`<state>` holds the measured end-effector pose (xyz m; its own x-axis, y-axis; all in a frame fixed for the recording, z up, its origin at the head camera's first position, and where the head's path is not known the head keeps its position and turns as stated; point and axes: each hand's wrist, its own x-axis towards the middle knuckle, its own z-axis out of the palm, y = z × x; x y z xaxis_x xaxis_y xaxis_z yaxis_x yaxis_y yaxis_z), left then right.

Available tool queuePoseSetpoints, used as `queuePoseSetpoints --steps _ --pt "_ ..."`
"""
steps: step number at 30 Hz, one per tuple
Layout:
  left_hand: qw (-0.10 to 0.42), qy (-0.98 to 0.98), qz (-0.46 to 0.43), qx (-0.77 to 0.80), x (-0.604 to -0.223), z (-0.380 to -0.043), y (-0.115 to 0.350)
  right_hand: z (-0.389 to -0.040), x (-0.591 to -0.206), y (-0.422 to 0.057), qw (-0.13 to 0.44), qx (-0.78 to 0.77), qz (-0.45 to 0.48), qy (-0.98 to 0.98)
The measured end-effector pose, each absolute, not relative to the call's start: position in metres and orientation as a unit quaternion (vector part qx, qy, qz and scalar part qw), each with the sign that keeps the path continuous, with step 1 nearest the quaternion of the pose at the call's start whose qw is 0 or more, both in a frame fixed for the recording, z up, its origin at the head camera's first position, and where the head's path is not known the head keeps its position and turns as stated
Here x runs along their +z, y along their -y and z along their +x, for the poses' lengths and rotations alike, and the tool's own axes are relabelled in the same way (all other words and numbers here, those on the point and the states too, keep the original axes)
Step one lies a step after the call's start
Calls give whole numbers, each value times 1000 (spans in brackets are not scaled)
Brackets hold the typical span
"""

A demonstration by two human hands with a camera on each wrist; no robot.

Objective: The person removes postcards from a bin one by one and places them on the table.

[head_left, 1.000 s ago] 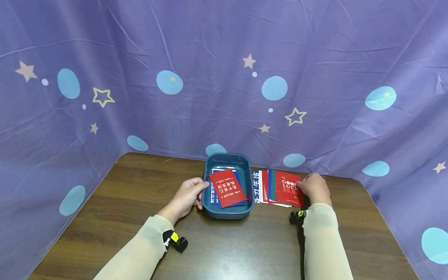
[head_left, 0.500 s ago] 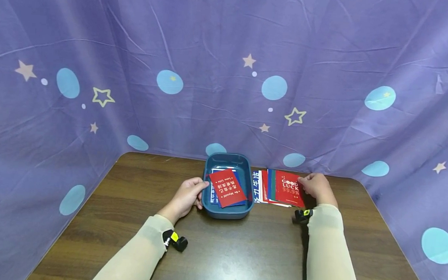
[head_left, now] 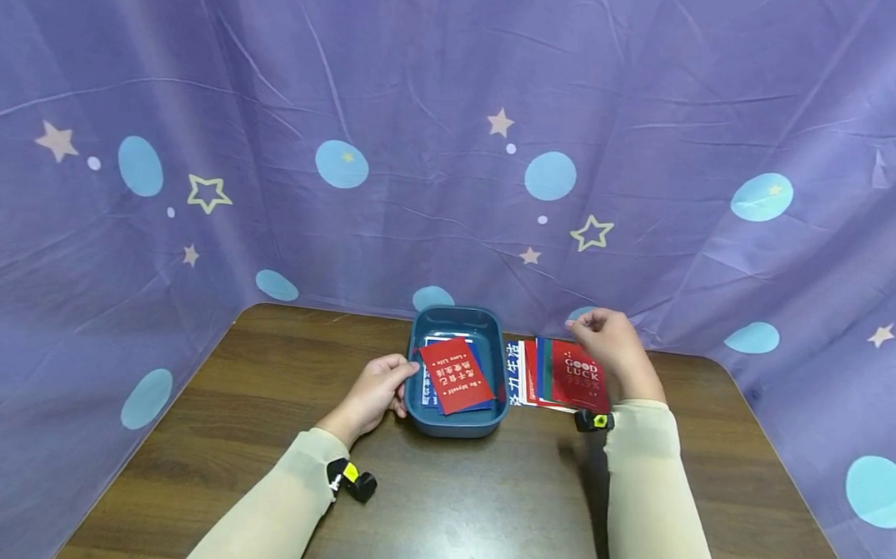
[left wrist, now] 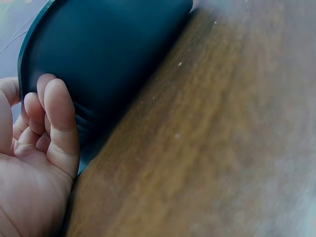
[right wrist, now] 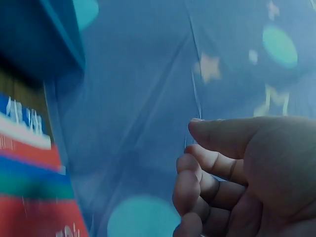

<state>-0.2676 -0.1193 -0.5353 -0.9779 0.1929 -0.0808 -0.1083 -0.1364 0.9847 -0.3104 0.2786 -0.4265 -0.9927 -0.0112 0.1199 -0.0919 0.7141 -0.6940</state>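
Observation:
My left hand (head_left: 371,393) grips the left rim of a dark teal plastic box (head_left: 452,430), thumb at the rim and fingers against the outer wall; the left wrist view shows the fingers beside the box wall (left wrist: 113,44). Inside the box lie a red card (head_left: 455,376) with white lettering and blue and white cards partly under it. My right hand (head_left: 614,345) hovers above a fanned row of cards, fingers loosely curled and nothing visible between them. Rightmost in that row is a red "GOOD LUCK" card (head_left: 579,381); blue, green and white cards overlap beside it.
The wooden table (head_left: 438,496) carries the box and cards near its back edge. Behind and at both sides hangs a purple curtain (head_left: 441,87) with stars and blue dots, close to the box. The fanned cards lie just right of the box.
My right hand has left the right edge of the red "GOOD LUCK" card and risen up and leftward over the row. My left hand, the box and the cards stay in place.

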Motion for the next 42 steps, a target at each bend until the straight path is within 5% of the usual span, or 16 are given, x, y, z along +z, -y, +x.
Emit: queuePoseSetpoints --steps 14,26,42 --pt "101 -646 31 756 -533 -266 120 -295 -409 -180 -50 387 131 911" --pt "96 -652 32 752 -532 -265 120 -331 -424 -102 -135 200 131 961" --pt "101 -649 35 754 -532 -265 120 -344 -446 -73 -191 149 92 966"
